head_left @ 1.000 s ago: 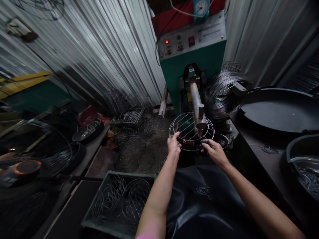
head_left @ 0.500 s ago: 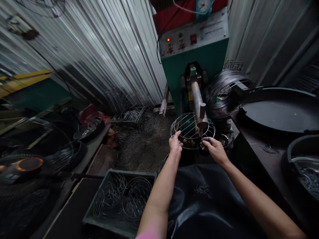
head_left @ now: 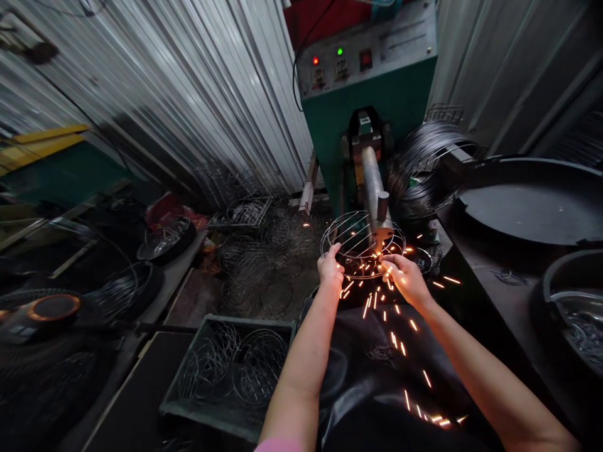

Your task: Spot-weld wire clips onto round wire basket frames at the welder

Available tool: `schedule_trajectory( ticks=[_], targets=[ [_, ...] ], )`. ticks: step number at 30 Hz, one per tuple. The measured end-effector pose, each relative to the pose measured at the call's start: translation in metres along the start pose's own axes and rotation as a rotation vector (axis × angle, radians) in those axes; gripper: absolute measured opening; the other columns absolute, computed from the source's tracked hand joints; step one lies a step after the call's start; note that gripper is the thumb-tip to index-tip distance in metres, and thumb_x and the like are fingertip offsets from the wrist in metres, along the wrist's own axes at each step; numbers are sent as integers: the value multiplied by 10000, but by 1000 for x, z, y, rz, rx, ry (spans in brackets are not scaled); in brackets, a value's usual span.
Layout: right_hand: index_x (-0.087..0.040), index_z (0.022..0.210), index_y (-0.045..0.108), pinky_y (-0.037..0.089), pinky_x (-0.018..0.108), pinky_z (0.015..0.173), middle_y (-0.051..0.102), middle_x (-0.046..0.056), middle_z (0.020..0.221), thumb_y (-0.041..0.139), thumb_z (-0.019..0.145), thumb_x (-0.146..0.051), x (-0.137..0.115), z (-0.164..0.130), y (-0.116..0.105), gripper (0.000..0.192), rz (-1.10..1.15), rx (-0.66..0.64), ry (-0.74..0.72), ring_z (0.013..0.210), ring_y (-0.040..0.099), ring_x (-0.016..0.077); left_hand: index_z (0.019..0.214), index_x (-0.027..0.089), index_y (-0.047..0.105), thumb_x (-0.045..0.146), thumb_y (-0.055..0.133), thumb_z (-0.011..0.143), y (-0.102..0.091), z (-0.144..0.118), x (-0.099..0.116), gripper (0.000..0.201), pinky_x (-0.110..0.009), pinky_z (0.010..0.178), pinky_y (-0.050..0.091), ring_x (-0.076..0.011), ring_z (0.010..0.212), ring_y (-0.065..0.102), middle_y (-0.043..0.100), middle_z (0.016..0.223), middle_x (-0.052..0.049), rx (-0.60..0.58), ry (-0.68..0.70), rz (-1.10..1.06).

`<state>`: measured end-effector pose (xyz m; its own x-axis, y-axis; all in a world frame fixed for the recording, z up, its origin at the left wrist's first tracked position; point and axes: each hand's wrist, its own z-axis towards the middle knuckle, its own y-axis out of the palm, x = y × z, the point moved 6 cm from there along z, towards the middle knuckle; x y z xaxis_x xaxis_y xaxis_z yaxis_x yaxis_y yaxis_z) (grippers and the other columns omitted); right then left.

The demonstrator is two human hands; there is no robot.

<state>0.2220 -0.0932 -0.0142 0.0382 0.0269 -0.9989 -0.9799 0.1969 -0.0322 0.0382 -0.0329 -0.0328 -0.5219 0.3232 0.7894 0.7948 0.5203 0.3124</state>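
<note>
**Steel-wire rack held under the welder's arm, sparks flying**

Steel wire, thin and bright, makes up the round rack [head_left: 362, 246]: an outer ring crossed by a row of straight parallel wires, with what looks like a second ring below. It sits level in front of the person, under the tip of the grey metal arm [head_left: 374, 191] that juts out from the green welding machine [head_left: 372, 88]. The arm's end presses down near the rack's right middle, and there the wire glows orange. Sparks [head_left: 391, 314] scatter from that spot down over the black apron [head_left: 372, 376].

The left hand [head_left: 330, 271] is closed on the near left rim, fingers curled over the outer ring. The right hand [head_left: 406, 278] pinches the near right rim, its fingertips just beside the glowing point. Both forearms reach straight forward.

On the machine's panel, a red and a green lamp are lit. A coil of dark wire [head_left: 419, 166] hangs right of the arm. At lower left, a grey crate [head_left: 188, 402] holds loose wire rings. More wire racks lie heaped on the floor [head_left: 264, 251] against the corrugated metal wall [head_left: 188, 94].
</note>
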Motion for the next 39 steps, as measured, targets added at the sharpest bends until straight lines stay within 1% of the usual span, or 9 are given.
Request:
schedule_trajectory(
  ticks=[4,7,10,16,22,27,31,35,39],
  targets=[
    [-168,851,613,449,278,526,630,31,697,582,753,-449,1,0,0,300,10,-19,-4,509,546,134,665,169,462,362,789,530,-3,5,0,403,-172,352,156,-11,370,244,314,522,94,-49,-35,54],
    [-171,842,606,462,284,535,635,36,720,582,742,-501,1,1,0,346,10,-24,-16,524,552,139,698,167,486,506,748,563,-6,15,5,449,-185,379,281,-46,399,376,408,542,67,-87,-174,146],
    [-174,851,614,475,297,568,629,29,690,584,735,-527,0,0,-2,373,-32,6,-64,553,563,156,676,164,470,446,753,582,-2,25,15,410,-181,392,300,-51,404,404,444,533,57,-191,-260,245],
    [-173,846,646,489,306,610,650,39,696,565,768,-527,-1,-22,-9,371,-132,131,-215,596,593,181,605,181,373,233,755,508,-5,16,24,397,-159,357,137,2,346,172,281,447,125,-301,-86,160],
    [-206,886,661,514,293,664,672,49,819,529,858,-434,12,-80,-15,264,-240,183,-391,726,627,191,629,185,354,271,769,441,-40,-16,-4,464,-156,367,142,4,373,196,270,487,130,-387,-32,84],
    [-216,884,658,536,275,642,667,45,776,499,888,-385,6,-111,-17,232,-318,160,-460,683,636,176,655,187,359,300,791,436,-75,-40,-32,497,-152,371,160,1,387,189,256,493,131,-331,-105,10],
    [-230,963,664,557,282,732,687,52,875,474,907,-319,5,-134,-24,218,-412,120,-521,805,664,184,702,193,362,285,786,504,-98,-61,-46,478,-156,401,227,-10,402,229,263,499,128,-313,-55,-69],
    [-242,1102,631,540,288,831,656,59,1055,489,901,-241,14,-154,-37,245,-527,155,-564,941,644,182,801,211,385,235,774,536,-105,-69,-60,471,-159,415,224,-17,403,227,260,517,131,-259,0,-121],
    [-236,1105,615,531,288,842,639,66,1063,503,892,-225,24,-162,-46,241,-574,167,-600,960,634,184,763,196,386,240,773,509,-103,-61,-83,465,-156,418,195,-14,414,210,238,530,119,-352,-134,-210]
  ],
)
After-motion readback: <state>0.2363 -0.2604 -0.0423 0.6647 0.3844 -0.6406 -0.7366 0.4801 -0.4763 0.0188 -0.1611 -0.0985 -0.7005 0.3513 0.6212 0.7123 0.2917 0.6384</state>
